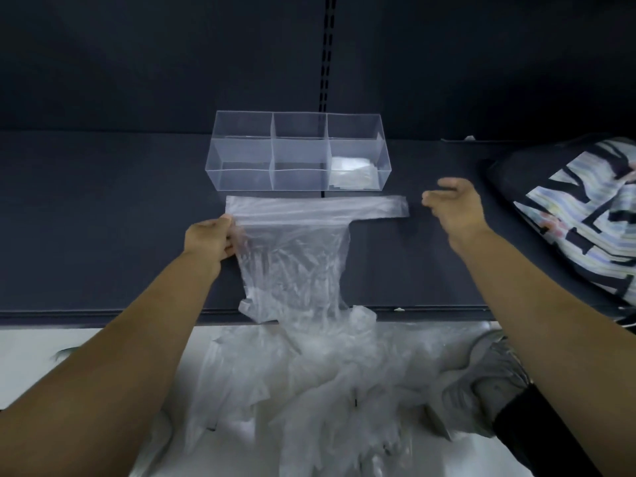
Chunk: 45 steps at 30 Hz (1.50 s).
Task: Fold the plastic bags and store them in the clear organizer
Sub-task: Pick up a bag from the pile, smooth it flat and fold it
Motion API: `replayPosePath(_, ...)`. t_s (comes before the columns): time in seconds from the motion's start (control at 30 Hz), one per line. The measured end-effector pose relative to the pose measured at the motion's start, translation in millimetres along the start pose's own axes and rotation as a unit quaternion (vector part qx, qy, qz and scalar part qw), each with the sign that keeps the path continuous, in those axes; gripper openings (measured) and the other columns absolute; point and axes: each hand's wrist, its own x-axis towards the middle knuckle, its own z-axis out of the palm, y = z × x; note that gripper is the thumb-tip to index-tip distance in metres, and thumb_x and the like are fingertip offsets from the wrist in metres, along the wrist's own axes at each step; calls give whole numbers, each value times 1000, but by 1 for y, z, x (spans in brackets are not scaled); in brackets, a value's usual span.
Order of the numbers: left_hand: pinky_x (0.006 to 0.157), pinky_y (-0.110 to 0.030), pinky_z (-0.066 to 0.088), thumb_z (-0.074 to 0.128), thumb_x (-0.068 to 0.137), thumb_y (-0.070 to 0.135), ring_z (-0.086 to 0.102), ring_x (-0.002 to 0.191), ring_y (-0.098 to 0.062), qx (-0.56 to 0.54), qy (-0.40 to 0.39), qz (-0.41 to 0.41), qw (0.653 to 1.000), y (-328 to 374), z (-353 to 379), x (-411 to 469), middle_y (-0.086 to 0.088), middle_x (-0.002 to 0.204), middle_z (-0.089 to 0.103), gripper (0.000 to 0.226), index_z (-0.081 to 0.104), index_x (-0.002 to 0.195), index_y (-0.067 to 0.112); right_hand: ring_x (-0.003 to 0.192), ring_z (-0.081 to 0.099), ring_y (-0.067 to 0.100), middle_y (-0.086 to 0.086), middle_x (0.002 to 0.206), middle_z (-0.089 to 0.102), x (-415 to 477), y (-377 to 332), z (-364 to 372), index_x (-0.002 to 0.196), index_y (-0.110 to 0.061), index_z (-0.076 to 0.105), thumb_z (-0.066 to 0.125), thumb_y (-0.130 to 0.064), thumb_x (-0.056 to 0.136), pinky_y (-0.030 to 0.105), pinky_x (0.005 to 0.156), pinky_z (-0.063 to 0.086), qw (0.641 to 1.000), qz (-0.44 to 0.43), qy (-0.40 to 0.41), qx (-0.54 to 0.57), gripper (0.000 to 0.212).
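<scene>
Clear plastic bag (296, 259) lies crumpled on the dark shelf (103, 218), just in front of the clear organizer (241, 149). Its far end is folded into a flat strip (316, 208) that runs along the organizer's front wall, close to it but apart. Its near end hangs over the shelf edge.

Left hand (210, 241): in front of the organizer's left end, fingers and thumb pinching the bag's left edge just below the strip.

Right hand (454, 208): in front of and right of the organizer, just past the strip's right end, fingers loosely bent, holding nothing, not touching the bag.

Organizer: six compartments, two rows of three. A folded bag (351, 170) lies in the front right one.

Further out from the organizer: a striped patterned bag (578, 215) on the shelf well to its right. Below the shelf edge, a loose pile of plastic bags (327, 390) on the pale floor, with a grey shoe (481, 383) at the pile's right.
</scene>
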Motion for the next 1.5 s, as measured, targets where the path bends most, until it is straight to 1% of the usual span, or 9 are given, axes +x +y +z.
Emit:
replayPosePath(0.17, 81, -34, 53, 52, 96, 42, 63, 99, -22, 34, -58, -36, 997, -13, -17, -29, -7, 112, 64, 45, 54, 125, 8, 87, 61, 17, 7, 95, 65, -46, 14, 2, 95, -16, 62, 59, -34, 93, 31, 76, 51, 997, 7, -72, -31, 18)
replayPosePath(0.43, 66, -28, 56, 72, 84, 31, 61, 70, -18, 66, -58, -71, 994, -64, -35, -88, -6, 78, 64, 26, 67, 81, 6, 97, 64, 8, -4, 101, 70, -152, 37, 1, 96, -22, 70, 62, -55, 82, 24, 79, 50, 943, 95, -306, -91, 37)
replayPosePath(0.6, 56, -24, 53, 73, 84, 16, 54, 57, -17, 35, -18, -54, 998, -81, -29, -98, -8, 63, 57, 21, 62, 68, 8, 61, 58, 5, 4, 70, 66, -169, 40, 10, 82, -6, 71, 72, -31, 84, 10, 57, 43, 964, 49, -234, -117, 25)
replayPosePath(0.73, 54, -24, 52, 68, 85, 9, 52, 53, -17, -30, 44, -86, 995, -86, -28, -91, -7, 60, 56, 25, 56, 64, 6, 54, 53, 7, 1, 62, 61, -164, 50, 14, 74, -8, 68, 72, -19, 85, 13, 50, 40, 989, 101, -108, 9, 16)
replayPosePath(0.93, 45, -17, 49, 64, 88, 9, 52, 54, -15, -116, 89, -123, 982, -98, -38, -87, -7, 66, 57, 23, 53, 67, 8, 38, 49, 1, -7, 46, 57, -138, 76, -4, 70, -17, 58, 62, -15, 92, 11, 38, 36, 934, 262, 23, 242, 22)
replayPosePath(1.13, 48, -17, 52, 63, 91, 11, 57, 64, -18, -122, 59, -131, 982, -98, -42, -96, -9, 76, 61, 12, 57, 81, 7, 48, 58, 4, -6, 49, 66, -124, 90, -19, 84, -14, 61, 52, -11, 96, 10, 39, 41, 928, 277, 70, 240, 15)
replayPosePath(1.27, 65, -34, 50, 63, 91, 27, 61, 71, -29, 108, 82, -49, 990, -88, -43, -101, -14, 79, 64, 25, 63, 84, 2, 79, 67, 24, 18, 86, 68, -127, 79, -6, 98, -2, 65, 52, -16, 95, 27, 67, 49, 984, 120, 112, -64, 19)
replayPosePath(1.37, 85, -42, 42, 55, 91, 13, 55, 97, -41, 306, 214, 199, 906, -82, -39, -104, -24, 104, 60, 20, 66, 100, -1, 102, 55, 34, 19, 110, 59, -151, 57, 32, 104, -5, 67, 52, -5, 90, 33, 91, 40, 969, -97, 119, -196, 20)
replayPosePath(1.5, 113, -43, 26, 49, 92, 0, 39, 133, -36, 468, 66, 400, 785, -68, -24, -78, -22, 140, 46, 44, 48, 136, -1, 134, 37, 26, 13, 142, 45, -184, 31, 118, 133, -5, 52, 46, -10, 96, 27, 113, 24, 934, -270, -103, -211, 38)
